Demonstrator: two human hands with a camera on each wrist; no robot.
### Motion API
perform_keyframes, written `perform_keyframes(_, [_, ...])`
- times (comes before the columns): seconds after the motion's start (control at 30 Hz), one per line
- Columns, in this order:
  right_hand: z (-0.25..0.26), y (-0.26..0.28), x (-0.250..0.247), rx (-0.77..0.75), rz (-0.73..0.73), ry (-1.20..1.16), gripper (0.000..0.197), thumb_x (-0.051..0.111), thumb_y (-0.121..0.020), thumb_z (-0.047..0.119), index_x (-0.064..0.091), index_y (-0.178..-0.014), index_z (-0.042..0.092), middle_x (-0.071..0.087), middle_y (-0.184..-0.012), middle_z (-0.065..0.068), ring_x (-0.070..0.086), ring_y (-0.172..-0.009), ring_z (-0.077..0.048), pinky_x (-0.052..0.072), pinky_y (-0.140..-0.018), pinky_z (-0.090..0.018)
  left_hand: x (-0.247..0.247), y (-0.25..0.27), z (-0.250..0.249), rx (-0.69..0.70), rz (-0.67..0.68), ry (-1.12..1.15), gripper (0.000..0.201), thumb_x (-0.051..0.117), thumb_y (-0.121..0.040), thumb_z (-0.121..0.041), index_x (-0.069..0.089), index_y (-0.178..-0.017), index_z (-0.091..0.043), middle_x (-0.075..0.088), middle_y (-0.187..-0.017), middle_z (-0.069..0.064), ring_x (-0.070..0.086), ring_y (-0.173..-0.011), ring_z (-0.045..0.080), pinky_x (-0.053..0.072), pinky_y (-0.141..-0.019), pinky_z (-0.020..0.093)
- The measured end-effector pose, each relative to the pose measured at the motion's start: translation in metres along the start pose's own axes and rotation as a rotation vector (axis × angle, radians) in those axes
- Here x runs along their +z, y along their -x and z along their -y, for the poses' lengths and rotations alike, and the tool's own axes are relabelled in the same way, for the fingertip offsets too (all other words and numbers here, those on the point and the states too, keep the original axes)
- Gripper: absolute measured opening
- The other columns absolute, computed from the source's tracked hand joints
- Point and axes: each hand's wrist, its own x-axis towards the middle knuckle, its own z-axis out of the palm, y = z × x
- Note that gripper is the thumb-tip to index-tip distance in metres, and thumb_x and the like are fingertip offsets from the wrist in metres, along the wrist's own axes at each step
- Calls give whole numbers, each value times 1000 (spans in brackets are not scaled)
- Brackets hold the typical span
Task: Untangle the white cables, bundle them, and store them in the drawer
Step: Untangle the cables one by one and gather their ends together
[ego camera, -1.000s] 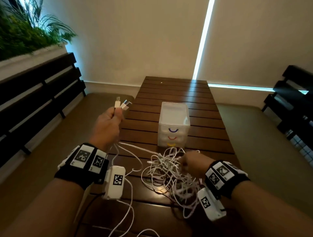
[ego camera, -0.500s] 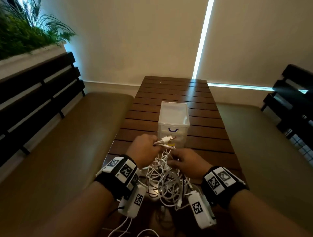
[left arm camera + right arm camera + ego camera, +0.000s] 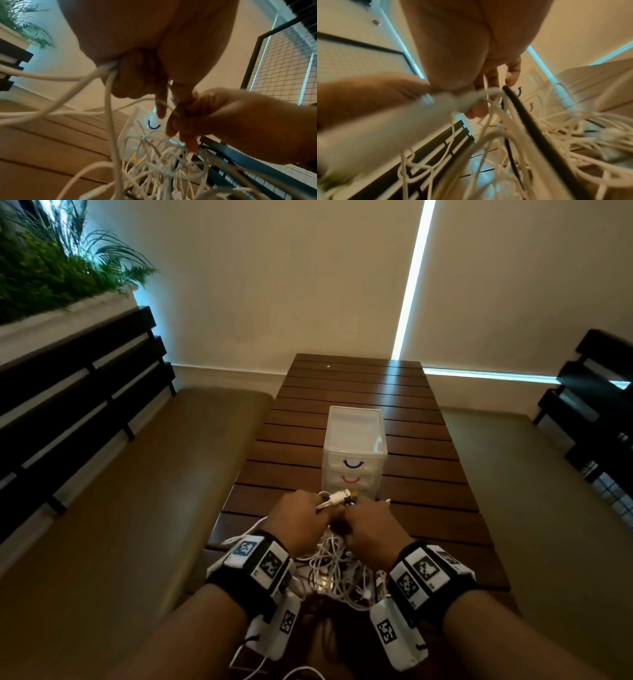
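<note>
White cord fills the left hand (image 3: 297,522): its curled fingers are clamped on a few strands of the thin white cables (image 3: 337,571), with a white plug end (image 3: 337,497) poking out at one o'clock of the knuckles. The right hand (image 3: 371,529) sits just beside it, at three o'clock, knuckles nearly touching; the left-wrist view shows its fingers (image 3: 178,119) pinching strands right by the left fingertips, so both hands are closed on cable. Below them, at six o'clock, the rest of the cables hang in a loose tangle that lies on the dark slatted wooden worktop (image 3: 428,474). One black cable (image 3: 537,129) runs through the white ones in the right-wrist view.

Beyond the hands, at twelve o'clock, stands the small translucent plastic drawer unit (image 3: 354,440), its drawers with blue and red curved handles apparently closed.

I judge this the untangling step, early on: nothing is bundled, nothing stored. The next move likely calls for drawing the held plug end away from the knot while the other hand restrains the heap, feeding slowly so loops don't tighten.
</note>
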Motion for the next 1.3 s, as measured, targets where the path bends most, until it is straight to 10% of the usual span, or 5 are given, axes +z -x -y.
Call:
perform_keyframes(0.23, [-26, 14, 18, 139, 179, 22, 22, 59, -87, 24, 55, -108, 27, 45, -123, -1, 48, -111, -26, 46, -92, -42, -1, -4, -6, 22, -92, 347, 33, 62, -92, -33, 61, -62, -18, 50, -50, -7, 40, -40, 2, 34, -46, 21])
perform_keyframes(0.43, [-44, 12, -1, 181, 49, 142, 24, 43, -95, 50, 59, -103, 33, 55, -99, 7, 57, -94, -19, 43, -77, -33, -23, -11, 39, -134, -206, 172, 36, 61, -92, -34, 55, -59, -21, 51, -55, -2, 45, -51, 14, 32, -50, 27])
perform_keyframes(0.73, [-30, 2, -3, 69, 84, 114, 10, 51, -92, 22, 60, -96, 20, 58, -104, -1, 57, -95, -23, 45, -76, -33, -23, -4, 56, -234, -159, -89, 25, 59, -92, -37, 57, -70, -24, 55, -64, -4, 58, -66, 18, 38, -58, 28])
perform_keyframes(1.0, [-5, -8, -12, 31, -105, -76, 23, 59, -87, 13, 61, -110, 17, 66, -102, 0, 61, -95, -19, 49, -82, -31, 6, -2, 4, -36, 62, 51, 18, 71, -83, -36, 72, -82, -18, 68, -73, -1, 59, -63, 11, 40, -55, 22])
perform_keyframes(1.3, [-25, 2, -13, 204, 85, 60, 14, 50, -93, 44, 56, -89, 32, 65, -98, 7, 58, -97, -20, 37, -90, -40, -13, -10, 14, -53, -152, 252, 30, 66, -86, -14, 61, -57, -19, 50, -48, -8, 41, -46, 6, 32, -46, 21])
